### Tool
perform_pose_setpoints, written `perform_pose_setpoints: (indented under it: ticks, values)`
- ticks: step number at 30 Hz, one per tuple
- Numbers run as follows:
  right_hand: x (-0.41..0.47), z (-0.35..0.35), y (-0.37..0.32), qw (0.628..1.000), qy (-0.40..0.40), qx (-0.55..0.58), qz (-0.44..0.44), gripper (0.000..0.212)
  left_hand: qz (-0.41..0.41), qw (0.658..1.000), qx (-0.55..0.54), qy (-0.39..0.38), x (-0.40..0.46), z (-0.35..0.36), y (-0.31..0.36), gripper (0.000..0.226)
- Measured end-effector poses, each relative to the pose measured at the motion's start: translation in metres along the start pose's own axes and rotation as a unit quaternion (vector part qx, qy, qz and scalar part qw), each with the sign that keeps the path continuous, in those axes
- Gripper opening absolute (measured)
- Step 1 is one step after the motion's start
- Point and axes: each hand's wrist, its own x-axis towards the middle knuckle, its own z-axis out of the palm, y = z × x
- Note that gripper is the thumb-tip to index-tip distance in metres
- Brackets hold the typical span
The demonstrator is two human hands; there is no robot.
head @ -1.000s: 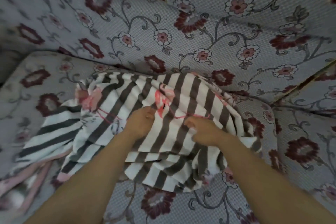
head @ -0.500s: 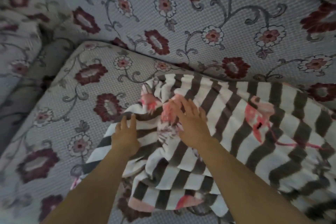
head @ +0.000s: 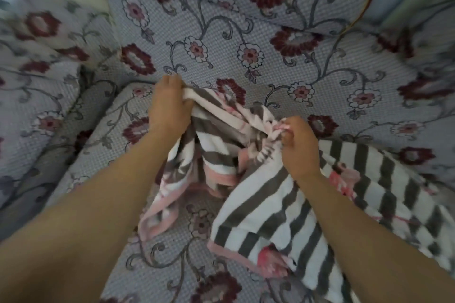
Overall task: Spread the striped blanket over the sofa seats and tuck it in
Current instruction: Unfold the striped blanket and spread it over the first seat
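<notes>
Striped blanket [head: 283, 209]: bunched up on sofa seat [head: 157, 263], not flat yet. Left hand [head: 170, 108] gripping one edge up by backrest [head: 283, 74], right hand [head: 298, 147] pinching a fold. Held at two spots, probably to pull it wide.

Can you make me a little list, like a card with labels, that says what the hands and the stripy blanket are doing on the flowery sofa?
left hand: grips a bunched edge of the striped blanket, up by the crease where seat meets backrest
right hand: pinches a gathered fold of the blanket
striped blanket: grey and white with pink trim, crumpled, not yet flat
sofa seat: partly uncovered on the left and front
backrest: flowery, bare
job status: not yet spread out or tucked
</notes>
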Motion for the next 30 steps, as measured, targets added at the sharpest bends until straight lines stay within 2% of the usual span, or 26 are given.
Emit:
perform_pose_setpoints:
  ticks: [2, 3, 4, 6, 7, 8, 10, 11, 12, 13, 14, 16, 18, 20, 23, 24, 26, 27, 28, 30]
  values:
    - [0.004, -0.018, -0.005, 0.999, 0.028, -0.003, -0.019, 0.017, 0.059, 0.997, -0.032, 0.037, 0.014, -0.025, 0.012, 0.021]
    - [0.003, -0.022, -0.004, 1.0, 0.011, -0.013, -0.024, 0.017, 0.077, 0.995, -0.041, 0.038, 0.014, -0.031, 0.014, 0.021]
    - [0.0, -0.026, -0.004, 0.999, -0.028, -0.022, -0.031, 0.016, 0.087, 0.995, -0.046, 0.02, 0.011, -0.035, 0.014, 0.021]
    - [-0.013, -0.028, 0.0, 0.981, -0.181, -0.062, -0.033, 0.014, 0.086, 0.993, -0.029, -0.078, -0.008, -0.033, 0.007, 0.025]
    - [-0.022, -0.028, 0.005, 0.953, -0.285, -0.102, -0.022, 0.016, 0.077, 0.984, 0.005, -0.16, -0.024, -0.028, 0.001, 0.029]
    - [-0.032, -0.025, 0.011, 0.908, -0.392, -0.151, -0.008, 0.019, 0.064, 0.964, 0.06, -0.252, -0.042, -0.021, -0.007, 0.032]
    - [-0.059, -0.02, 0.023, 0.797, -0.569, -0.202, 0.026, 0.022, 0.038, 0.887, 0.168, -0.429, -0.085, -0.004, -0.029, 0.037]
    - [-0.07, -0.017, 0.029, 0.762, -0.616, -0.198, 0.039, 0.022, 0.024, 0.846, 0.197, -0.495, -0.105, 0.005, -0.039, 0.04]
    - [-0.077, -0.015, 0.033, 0.759, -0.623, -0.186, 0.041, 0.02, 0.012, 0.812, 0.22, -0.54, -0.122, 0.013, -0.048, 0.04]
    - [-0.082, -0.011, 0.038, 0.781, -0.599, -0.173, 0.04, 0.019, -0.001, 0.793, 0.233, -0.562, -0.136, 0.021, -0.056, 0.041]
    - [-0.084, -0.008, 0.042, 0.817, -0.551, -0.165, 0.035, 0.019, -0.023, 0.792, 0.229, -0.565, -0.146, 0.027, -0.061, 0.041]
    - [-0.081, 0.0, 0.045, 0.892, -0.423, -0.158, 0.009, 0.018, -0.07, 0.826, 0.19, -0.525, -0.155, 0.036, -0.065, 0.039]
    - [-0.074, 0.012, 0.045, 0.935, -0.322, -0.142, -0.04, 0.025, -0.085, 0.873, 0.153, -0.455, -0.159, 0.048, -0.062, 0.043]
    - [-0.064, 0.03, 0.044, 0.945, -0.285, -0.136, -0.083, 0.042, -0.085, 0.91, 0.124, -0.386, -0.157, 0.064, -0.062, 0.054]
    - [-0.047, 0.06, 0.044, 0.921, -0.311, -0.214, -0.096, 0.074, -0.088, 0.933, 0.108, -0.33, -0.145, 0.087, -0.065, 0.065]
    - [-0.044, 0.069, 0.046, 0.909, -0.321, -0.246, -0.099, 0.074, -0.095, 0.933, 0.103, -0.333, -0.142, 0.094, -0.066, 0.068]
    - [-0.046, 0.084, 0.051, 0.889, -0.34, -0.284, -0.115, 0.05, -0.106, 0.924, 0.097, -0.354, -0.148, 0.107, -0.068, 0.077]
    - [-0.048, 0.086, 0.053, 0.891, -0.34, -0.28, -0.107, 0.04, -0.105, 0.923, 0.102, -0.355, -0.152, 0.111, -0.064, 0.082]
    - [-0.053, 0.087, 0.056, 0.908, -0.329, -0.247, -0.079, 0.038, -0.106, 0.925, 0.112, -0.346, -0.161, 0.115, -0.06, 0.086]
    - [-0.059, 0.078, 0.057, 0.96, -0.252, -0.122, 0.025, 0.042, -0.111, 0.942, 0.127, -0.291, -0.177, 0.117, -0.048, 0.088]
